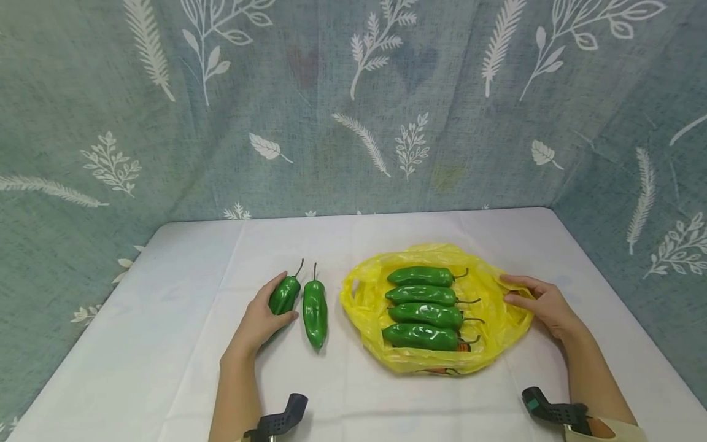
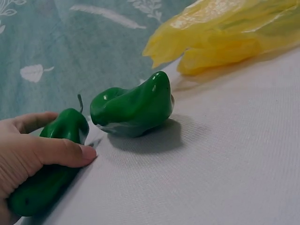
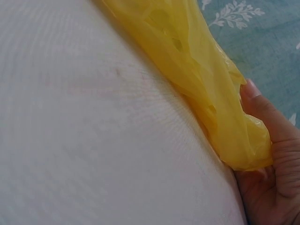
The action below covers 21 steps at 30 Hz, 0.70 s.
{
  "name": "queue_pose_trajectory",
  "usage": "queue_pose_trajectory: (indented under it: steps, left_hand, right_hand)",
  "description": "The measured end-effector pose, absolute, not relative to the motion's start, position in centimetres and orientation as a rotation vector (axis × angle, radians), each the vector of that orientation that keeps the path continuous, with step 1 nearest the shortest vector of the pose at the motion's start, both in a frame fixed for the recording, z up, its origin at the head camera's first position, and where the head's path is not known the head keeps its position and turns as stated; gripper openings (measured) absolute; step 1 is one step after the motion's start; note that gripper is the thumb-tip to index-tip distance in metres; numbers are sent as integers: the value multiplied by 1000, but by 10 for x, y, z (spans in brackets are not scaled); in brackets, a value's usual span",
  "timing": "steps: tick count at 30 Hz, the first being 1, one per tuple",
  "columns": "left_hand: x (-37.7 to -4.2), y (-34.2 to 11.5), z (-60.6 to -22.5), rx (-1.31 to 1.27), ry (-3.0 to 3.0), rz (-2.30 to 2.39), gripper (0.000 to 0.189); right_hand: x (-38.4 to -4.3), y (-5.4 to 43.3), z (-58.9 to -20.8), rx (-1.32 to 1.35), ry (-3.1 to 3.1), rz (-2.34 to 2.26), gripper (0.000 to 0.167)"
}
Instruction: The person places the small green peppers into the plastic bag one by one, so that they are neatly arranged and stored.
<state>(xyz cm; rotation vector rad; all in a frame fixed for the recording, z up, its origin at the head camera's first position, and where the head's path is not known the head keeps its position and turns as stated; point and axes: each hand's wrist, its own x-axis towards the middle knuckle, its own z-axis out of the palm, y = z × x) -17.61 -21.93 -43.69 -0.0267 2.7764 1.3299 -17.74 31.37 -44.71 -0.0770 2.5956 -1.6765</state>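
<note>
On the left of the table, my left hand (image 1: 257, 320) holds a glossy green pepper (image 1: 285, 296), its thumb along one side and fingers over the other. The stem points away from me. Just right of that lies a second green pepper (image 1: 315, 314), stem also pointing away; the left wrist view shows this loose pepper (image 2: 136, 110) tip-on. A yellow plastic bag (image 1: 371, 334) is spread flat at centre right, with several green peppers (image 1: 422, 316) in a column on it, stems to the right. At its right edge my right hand (image 1: 552, 308) pinches the thin plastic (image 3: 225, 122) between thumb and fingers.
White cloth (image 1: 353, 405) covers the table. Behind and at both sides hangs a grey-green curtain (image 1: 309, 153) with white leaf prints. Each wrist wears a dark strapped camera, such as the left one (image 1: 282, 417). Orange print shows on the bag's near side.
</note>
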Motion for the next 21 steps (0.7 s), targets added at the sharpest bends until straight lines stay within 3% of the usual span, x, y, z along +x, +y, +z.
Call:
queue_pose_trajectory:
  steps: [21]
  left_hand:
    - [-184,-205,-402,84,2675,1485,76]
  right_hand:
    - [-177,315,-446,-40,2607,-1615,52]
